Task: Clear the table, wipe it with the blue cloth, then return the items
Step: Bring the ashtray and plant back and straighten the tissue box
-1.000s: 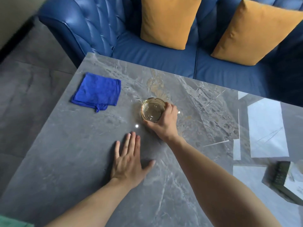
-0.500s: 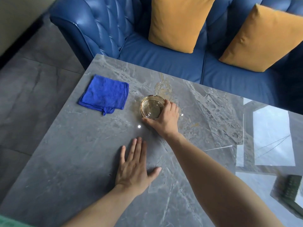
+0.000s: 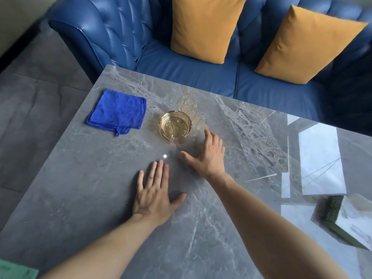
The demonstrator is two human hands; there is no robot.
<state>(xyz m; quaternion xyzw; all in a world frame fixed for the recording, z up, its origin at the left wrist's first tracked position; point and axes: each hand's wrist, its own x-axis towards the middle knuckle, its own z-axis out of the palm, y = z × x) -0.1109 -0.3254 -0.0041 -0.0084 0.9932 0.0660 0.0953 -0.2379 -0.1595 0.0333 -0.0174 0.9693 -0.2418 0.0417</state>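
Here the left hand [image 3: 154, 195] lies flat on the table [image 3: 84, 190], palm down, fingers together and thumb out to the side, holding nothing. The right hand [image 3: 209, 155] is spread open and empty too, fingers splayed, just beside the ashtray [image 3: 175, 125] but apart from it; whether the palm touches the top cannot be told. Both forearms are bare.

The ashtray, round amber glass with thick walls and a notched rim, stands upright past the right fingertips. Left of it, near but not touching, lies the cloth [image 3: 118, 111], a bright blue fuzzy square folded flat, with a small loop at its near edge. Nothing sits between the hands and either item. A box [image 3: 346, 220] with a dark green ribbed side rests at the table's right edge, and a pale green corner [image 3: 16, 270] shows at the bottom left.

The tabletop is grey marble-like stone with pale veins, polished enough to mirror a window on the right side and one small spot of light between the hands. Beyond the far edge stands a blue quilted leather sofa [image 3: 104, 33] carrying two mustard cushions [image 3: 203, 27]. The floor [image 3: 36, 93] on the left is grey tile.
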